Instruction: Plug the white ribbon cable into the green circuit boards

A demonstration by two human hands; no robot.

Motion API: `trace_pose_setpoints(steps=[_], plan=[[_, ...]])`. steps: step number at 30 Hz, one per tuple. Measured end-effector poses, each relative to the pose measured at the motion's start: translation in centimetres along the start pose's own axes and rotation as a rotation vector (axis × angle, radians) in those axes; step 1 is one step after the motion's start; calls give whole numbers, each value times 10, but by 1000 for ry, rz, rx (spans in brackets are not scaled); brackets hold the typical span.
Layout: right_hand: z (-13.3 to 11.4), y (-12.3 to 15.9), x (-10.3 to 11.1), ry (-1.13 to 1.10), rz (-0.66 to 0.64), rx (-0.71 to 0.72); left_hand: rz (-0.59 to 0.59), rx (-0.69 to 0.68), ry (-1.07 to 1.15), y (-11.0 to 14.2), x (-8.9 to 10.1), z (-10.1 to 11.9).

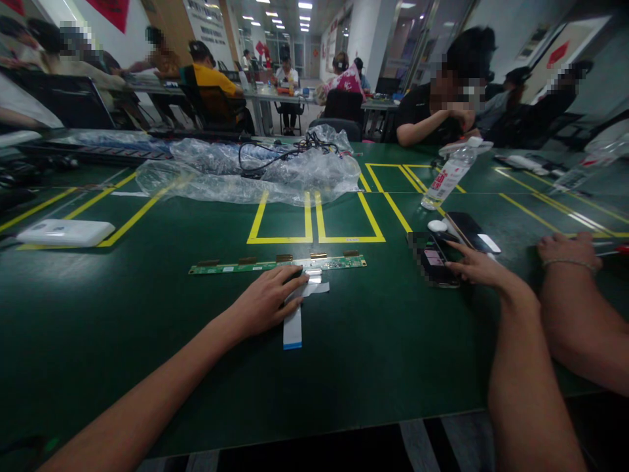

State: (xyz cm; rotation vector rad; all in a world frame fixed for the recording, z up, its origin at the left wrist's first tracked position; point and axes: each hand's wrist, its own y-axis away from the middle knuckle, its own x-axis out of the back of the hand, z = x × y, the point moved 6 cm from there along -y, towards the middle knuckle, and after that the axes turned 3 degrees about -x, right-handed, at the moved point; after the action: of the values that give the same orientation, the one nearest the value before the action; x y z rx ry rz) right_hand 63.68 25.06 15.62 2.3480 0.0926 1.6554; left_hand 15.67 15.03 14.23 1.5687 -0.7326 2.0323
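Observation:
My left hand (269, 298) lies on the green table with its fingers stretched out over a white flat ribbon cable (293, 328) that has a blue end. The cable meets a long, thin green circuit board (226, 268) with several brown-gold tabs along its far edge. My fingertips are at the near edge of this board. To the right, my right hand (479, 267) reaches over a dark smartphone (437, 259) with a lit screen. Its index finger is extended at the phone, and the hand is not wrapped around it. Part of the phone is pixelated.
Clear plastic wrap (221, 174) with black cables lies across the far side. A tilted water bottle (451, 174), a second phone (469, 231) and a round white item (437, 225) are at right. Another person's forearm (574, 301) rests there. A white device (66, 232) sits left.

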Motion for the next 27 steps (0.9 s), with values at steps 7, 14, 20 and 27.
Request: trace_pose_setpoints(steps=[7,14,20,27], plan=[[-9,2,0,8,-10,-51,-36,22,-8,1,-2,-2],[-35,2,-4,149,31,68,-34,19,-6,0,-1,-1],[-37,-6,-7,219,74,64,-49,18,-31,0,-3,-2],[-11,-6,-4,65,30,-29,-35,9,-22,0,-3,-2]])
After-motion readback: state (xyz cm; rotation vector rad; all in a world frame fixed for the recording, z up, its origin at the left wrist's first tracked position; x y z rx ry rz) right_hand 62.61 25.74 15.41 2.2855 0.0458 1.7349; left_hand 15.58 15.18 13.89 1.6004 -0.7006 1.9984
